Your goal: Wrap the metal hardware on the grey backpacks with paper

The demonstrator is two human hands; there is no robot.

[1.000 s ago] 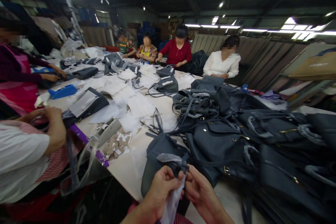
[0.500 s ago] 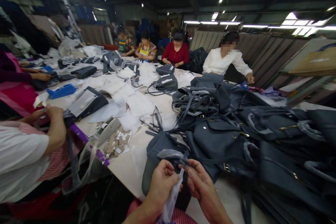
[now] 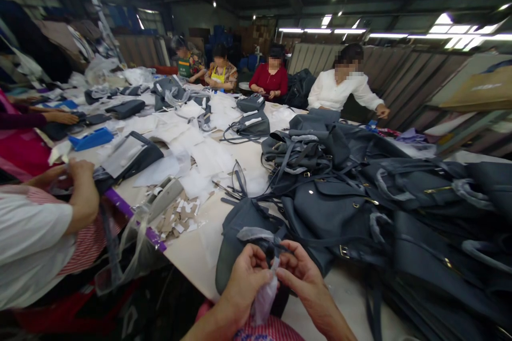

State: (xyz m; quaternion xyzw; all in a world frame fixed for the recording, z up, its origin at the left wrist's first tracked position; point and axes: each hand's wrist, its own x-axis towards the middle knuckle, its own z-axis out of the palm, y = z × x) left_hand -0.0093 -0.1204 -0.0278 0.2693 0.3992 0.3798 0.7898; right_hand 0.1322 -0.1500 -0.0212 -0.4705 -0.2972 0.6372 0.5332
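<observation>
A dark blue-grey bag (image 3: 240, 229) lies at the table's near edge in front of me. Its handle (image 3: 256, 233) is partly covered in whitish wrapping. Over the bag's near side, my left hand (image 3: 248, 277) is closed on a strip of translucent white wrapping (image 3: 264, 298) that hangs down toward my lap. My right hand (image 3: 299, 272) pinches the same strip higher up, thumb and forefinger together, close beside a thin dark strap. The fingertips of both hands almost meet. What lies right between them is partly hidden.
Many dark bags (image 3: 340, 208) are heaped on the right. Cardboard scraps (image 3: 182, 218) and a grey tape dispenser (image 3: 164, 197) lie to the left, near white sheets (image 3: 212, 154). A blue dispenser (image 3: 92, 139) stands farther left. A co-worker's arm (image 3: 84, 192) is at left; several people sit across the table.
My right hand has shifted slightly left, and its thumb now presses nearer my left fingers. The hanging wrapping looks shorter and more bunched. My view has moved slightly.
</observation>
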